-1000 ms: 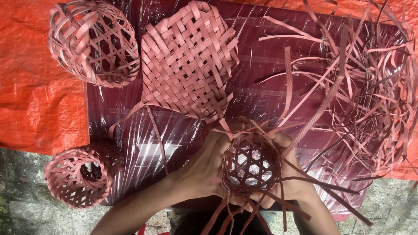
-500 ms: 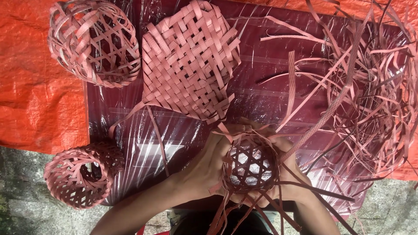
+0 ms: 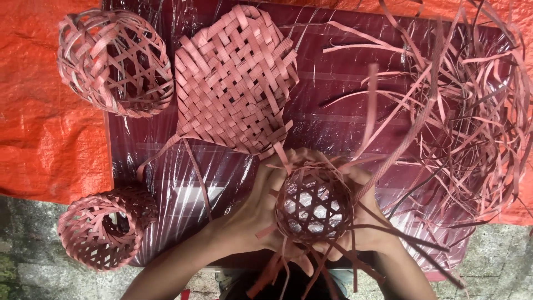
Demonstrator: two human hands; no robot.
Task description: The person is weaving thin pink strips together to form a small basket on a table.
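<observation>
Half-woven basket sits gripped between both hands, strips trailing.

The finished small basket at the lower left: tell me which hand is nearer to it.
Left. The left hand cups the half-woven ball on the side facing the small basket, with bare table between them. The right hand is behind the ball, farther away.

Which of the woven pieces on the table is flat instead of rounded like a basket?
The flat woven mat at top centre. It lies spread out in a tight checker weave, while the open-weave basket at top left and the small basket at lower left are rounded and hollow.
</observation>
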